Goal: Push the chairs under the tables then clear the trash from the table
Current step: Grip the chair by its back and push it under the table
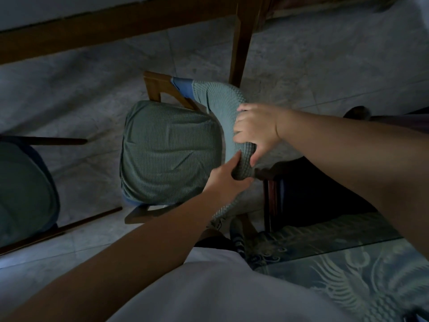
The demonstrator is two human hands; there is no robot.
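A dim, downward view from the person's head, with much lost in shadow. At centre stands a wooden chair with a grey-green waffle-textured cloth cover (169, 149) over its padded seat and backrest; a strip of blue fabric shows where the cover stops short on the backrest's far end. The chair's legs are mostly hidden beneath the seat, and only a wooden corner shows at the front and back. It stands on pale tiled floor (325, 73), apart from a dark wooden table frame (116, 26) that runs across the top of the view, its top surface cut off by the edge.

Both hands are on the covered top of the backrest. The right hand (256, 129) comes in from the right, its fingers curled over the top rail and its thumb pressed down against the bunched cloth, gripping it. The left hand (226, 176) reaches up from below, its thumb lying along the cloth; its fingers wrap round the rail's near end and are hidden behind the fabric.

At the left edge a second chair with a similar green cover (25, 191) is cut off. At lower right lies a glass-topped table over a patterned blue and pale cloth (348, 270), its underside in deep shadow. A white garment (209, 287) on the person's body fills the bottom.
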